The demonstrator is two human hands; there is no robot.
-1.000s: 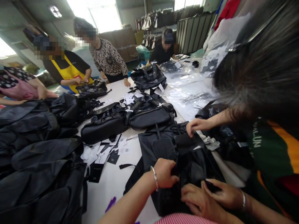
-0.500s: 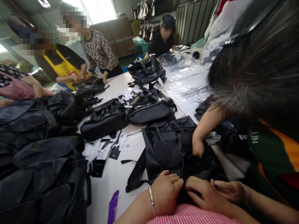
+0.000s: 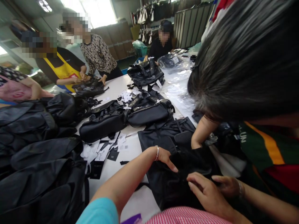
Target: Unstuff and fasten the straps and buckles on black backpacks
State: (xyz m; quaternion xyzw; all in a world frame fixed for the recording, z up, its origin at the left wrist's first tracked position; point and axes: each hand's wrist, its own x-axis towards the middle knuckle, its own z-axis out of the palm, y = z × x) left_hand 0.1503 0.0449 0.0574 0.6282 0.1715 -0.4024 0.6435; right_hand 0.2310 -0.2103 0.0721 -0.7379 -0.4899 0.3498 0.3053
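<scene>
A black backpack [image 3: 163,183] lies in front of me on the white table, its pockets toward the far side. My left hand [image 3: 164,157], with a bracelet at the wrist, reaches onto it from the left. One finger shows along the dark cloth; the others are partly hidden, and the hand looks closed on the fabric. Nearer my body, my right hand [image 3: 203,186] has its fingers bent together at the backpack's near edge, pinching the cloth. A co-worker's bare hand [image 3: 197,141] presses into the backpack's far right part, and that person's other hand [image 3: 230,186] is beside my right hand.
Black backpacks [image 3: 46,155] pile up at the left. More backpacks [image 3: 149,115] stand ahead, with loose paper tags [image 3: 102,152] between. A co-worker's head [image 3: 238,62] leans in close on the right. Several people work across the table. Clear plastic bags [image 3: 177,62] lie at the back.
My left hand has moved forward and up over the backpack, showing more forearm and a blue sleeve. Black fabric now covers part of its front pocket. The co-worker's head has leaned further left.
</scene>
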